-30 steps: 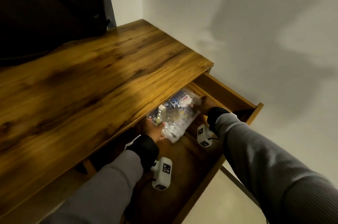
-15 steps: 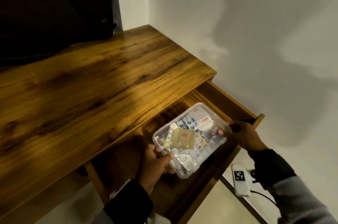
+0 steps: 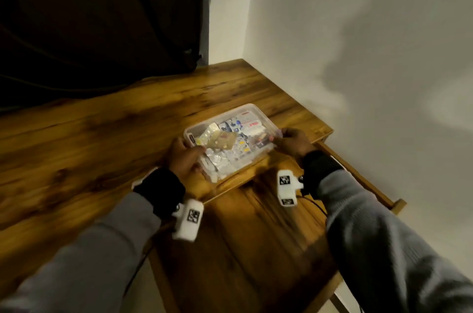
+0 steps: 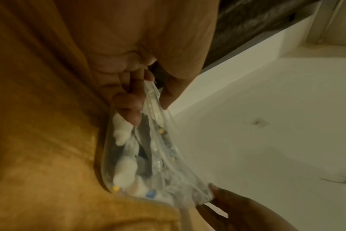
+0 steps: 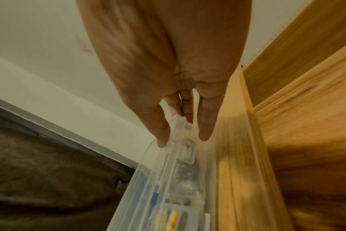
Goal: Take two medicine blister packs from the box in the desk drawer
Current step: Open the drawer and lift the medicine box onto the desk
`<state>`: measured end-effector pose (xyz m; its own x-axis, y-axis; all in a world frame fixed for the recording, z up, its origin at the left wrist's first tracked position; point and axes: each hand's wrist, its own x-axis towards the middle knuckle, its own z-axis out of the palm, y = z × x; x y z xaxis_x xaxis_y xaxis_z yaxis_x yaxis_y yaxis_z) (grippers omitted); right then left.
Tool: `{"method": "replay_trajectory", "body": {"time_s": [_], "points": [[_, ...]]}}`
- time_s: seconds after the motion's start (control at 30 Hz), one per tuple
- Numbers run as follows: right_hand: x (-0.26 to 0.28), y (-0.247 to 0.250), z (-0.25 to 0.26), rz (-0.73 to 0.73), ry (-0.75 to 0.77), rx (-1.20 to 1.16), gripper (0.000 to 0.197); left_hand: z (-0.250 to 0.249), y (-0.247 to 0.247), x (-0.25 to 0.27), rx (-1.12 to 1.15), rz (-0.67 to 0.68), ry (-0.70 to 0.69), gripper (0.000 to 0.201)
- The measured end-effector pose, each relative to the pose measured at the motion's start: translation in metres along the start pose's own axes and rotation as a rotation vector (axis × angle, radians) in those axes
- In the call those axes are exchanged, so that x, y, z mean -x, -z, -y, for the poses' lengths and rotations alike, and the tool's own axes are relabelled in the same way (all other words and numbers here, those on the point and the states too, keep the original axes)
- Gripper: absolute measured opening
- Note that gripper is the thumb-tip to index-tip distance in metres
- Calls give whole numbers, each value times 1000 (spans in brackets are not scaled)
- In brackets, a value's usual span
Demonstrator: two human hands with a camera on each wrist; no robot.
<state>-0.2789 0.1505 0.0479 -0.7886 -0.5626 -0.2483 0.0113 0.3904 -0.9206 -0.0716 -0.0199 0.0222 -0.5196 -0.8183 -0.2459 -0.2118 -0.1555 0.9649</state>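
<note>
A clear plastic box point(image 3: 266, 119) filled with several blister packs point(image 3: 220, 159) is at the front right edge of the desk top point(image 3: 102, 133); I cannot tell whether it rests on the wood. My left hand point(image 3: 183, 156) grips its near left end. In the left wrist view, the left hand point(image 4: 150, 112) pinches the rim of the box point(image 4: 128, 164) between thumb and fingers. My right hand point(image 3: 291, 142) holds the right end. In the right wrist view, the right hand point(image 5: 183, 137) has its thumb over the rim of the box point(image 5: 148, 187) and its fingers under it.
The open drawer point(image 3: 358, 179) juts out under my arms, and its wooden floor shows bare. A dark curtain point(image 3: 102, 18) hangs behind the desk. A white wall point(image 3: 358, 56) runs close along the desk's right side.
Both hands lifted the box out of the drawer and carried it up and forward to the desk top's front edge.
</note>
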Motion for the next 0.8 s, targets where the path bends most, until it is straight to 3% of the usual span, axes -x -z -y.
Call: {"method": "replay_trajectory", "body": {"time_s": [0.2,0.3,0.37,0.47,0.57,0.7,0.8], "points": [[-36,-25,1,-14,-22,28,41,-12,16,-41,-155,51,2,29],[-19,-25,-8,-12,-14,-49,65,-11,17,-27,-324,85,-73,27],[14,-20,-15,-43,28,-43,57,-1,9,-2,-395,117,-175,29],[76,-5,-36,33,122,58,23,23,-24,75,-490,416,-272,23],[133,19,-63,279,145,251,9,48,-67,162,-632,731,-249,34],[182,50,-95,655,46,525,10,65,-98,224,-945,1105,-289,45],[202,63,-114,683,-32,632,17,74,-102,238,-1112,1178,-296,38]]}}
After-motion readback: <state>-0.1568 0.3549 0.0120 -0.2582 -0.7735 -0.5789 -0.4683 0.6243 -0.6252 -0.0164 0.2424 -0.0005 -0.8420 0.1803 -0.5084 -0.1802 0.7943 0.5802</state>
